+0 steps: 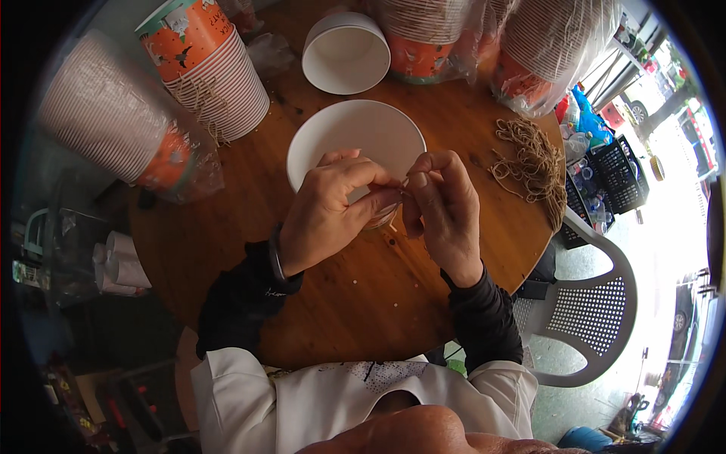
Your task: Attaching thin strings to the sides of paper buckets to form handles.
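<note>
My left hand (333,208) and my right hand (448,216) meet over the wooden table, fingertips pinched close together. Between them runs a thin tan string (403,185), small in view, with a short end showing below the fingers. Just behind the hands stands a white paper bucket (344,119), its wide mouth facing up and its lower part hidden by my fingers. A tangled pile of tan strings (533,163) lies to the right, hanging over the table's edge.
Orange-printed paper bucket stacks stand along the back and left, including a bare stack (215,91) and a plastic-wrapped stack (113,113). A white bowl (346,57) lies tilted at the back. A grey plastic chair (586,310) and black crates (616,174) are beyond the round table (333,310).
</note>
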A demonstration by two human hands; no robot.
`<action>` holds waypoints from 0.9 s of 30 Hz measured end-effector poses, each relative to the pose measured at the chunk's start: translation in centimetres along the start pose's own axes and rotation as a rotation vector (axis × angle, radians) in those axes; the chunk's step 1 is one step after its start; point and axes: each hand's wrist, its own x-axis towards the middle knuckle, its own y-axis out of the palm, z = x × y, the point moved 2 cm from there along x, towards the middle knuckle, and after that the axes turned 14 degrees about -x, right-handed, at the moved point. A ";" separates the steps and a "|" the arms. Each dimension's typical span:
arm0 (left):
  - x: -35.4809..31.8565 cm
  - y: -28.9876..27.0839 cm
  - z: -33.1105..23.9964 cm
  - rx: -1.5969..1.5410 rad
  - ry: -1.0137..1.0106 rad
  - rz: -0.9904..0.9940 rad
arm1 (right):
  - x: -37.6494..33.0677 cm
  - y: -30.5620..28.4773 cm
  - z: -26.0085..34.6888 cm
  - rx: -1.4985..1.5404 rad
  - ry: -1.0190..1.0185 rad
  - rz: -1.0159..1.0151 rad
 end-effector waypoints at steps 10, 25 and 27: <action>-1.1 -1.5 -1.0 0.101 -0.002 0.031 | 0.9 -2.4 1.6 -0.930 -0.741 -0.302; -2.8 -0.8 0.1 0.216 0.072 0.028 | 4.1 -9.4 -1.5 -1.151 -0.494 -0.755; -2.7 -0.6 0.3 0.225 0.087 0.015 | 4.2 -9.7 -2.0 -1.168 -0.479 -0.754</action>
